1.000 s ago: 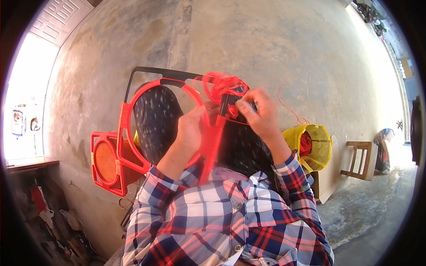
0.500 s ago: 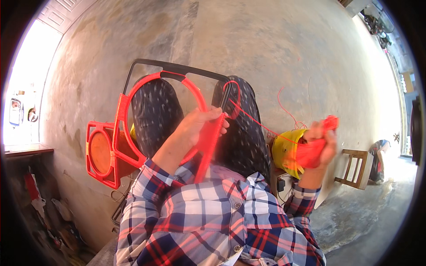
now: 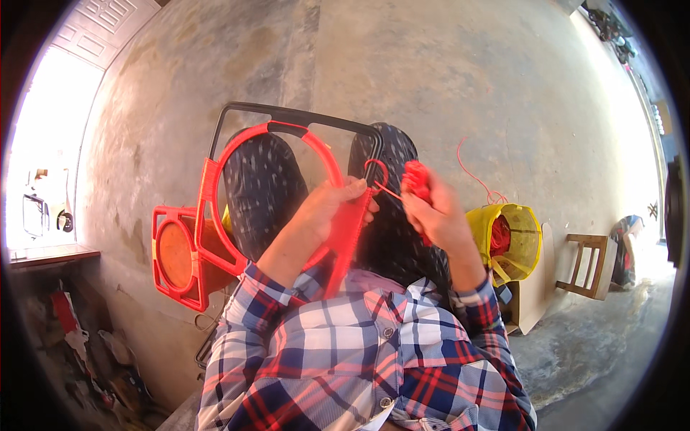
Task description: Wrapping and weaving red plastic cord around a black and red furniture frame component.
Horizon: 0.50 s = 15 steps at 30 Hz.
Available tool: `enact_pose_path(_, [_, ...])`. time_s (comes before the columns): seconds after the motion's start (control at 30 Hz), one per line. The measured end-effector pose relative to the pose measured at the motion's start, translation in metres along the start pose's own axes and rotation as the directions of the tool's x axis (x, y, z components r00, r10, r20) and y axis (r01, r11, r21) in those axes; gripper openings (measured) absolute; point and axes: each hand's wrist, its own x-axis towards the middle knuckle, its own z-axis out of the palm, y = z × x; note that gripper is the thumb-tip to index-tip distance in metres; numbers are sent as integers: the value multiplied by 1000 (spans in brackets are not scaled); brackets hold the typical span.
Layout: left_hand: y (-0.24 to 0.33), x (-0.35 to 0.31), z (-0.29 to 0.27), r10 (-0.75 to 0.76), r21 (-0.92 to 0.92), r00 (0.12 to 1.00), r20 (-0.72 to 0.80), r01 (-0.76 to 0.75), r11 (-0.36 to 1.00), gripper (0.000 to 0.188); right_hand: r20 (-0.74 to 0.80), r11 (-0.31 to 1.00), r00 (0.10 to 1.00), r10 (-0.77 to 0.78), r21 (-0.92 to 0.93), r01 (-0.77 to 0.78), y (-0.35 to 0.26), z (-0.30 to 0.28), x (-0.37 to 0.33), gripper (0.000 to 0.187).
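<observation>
A square frame point(image 3: 316, 117) with a round ring inside lies across my lap. Red cord wraps much of it, while its far edge and far right corner show bare black. My left hand point(image 3: 327, 208) is closed on the frame's right side, thumb on top, at the upper end of the red wrapping point(image 3: 348, 233). My right hand point(image 3: 438, 212) grips a bundle of red cord point(image 3: 417, 181), slightly blurred, just right of the frame. A short strand runs from the bundle to a loop of cord point(image 3: 379, 171) around the black bar.
At my right stands a yellow bucket point(image 3: 530, 248) with red cord inside, and a loose strand point(image 3: 471, 169) trails beyond it. A wooden stool point(image 3: 586, 266) is farther right. To my left sits a red-wrapped frame with an orange round panel point(image 3: 176, 253).
My right hand has brought the cord bundle leftward from over the yellow bucket to beside the frame. The strand between them is shorter. My left hand keeps its hold.
</observation>
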Motion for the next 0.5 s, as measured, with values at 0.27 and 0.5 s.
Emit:
enact_pose_path(0.27, [5, 6, -3, -15, 30, 998, 63, 13, 999, 28, -3, 940, 996, -85, 331, 81, -5, -33, -65, 17])
enact_pose_path(0.5, [2, 8, -5, -19, 42, 997, 69, 16, 999, 22, -413, 979, 909, -58, 156, 133, 13, -83, -35, 29])
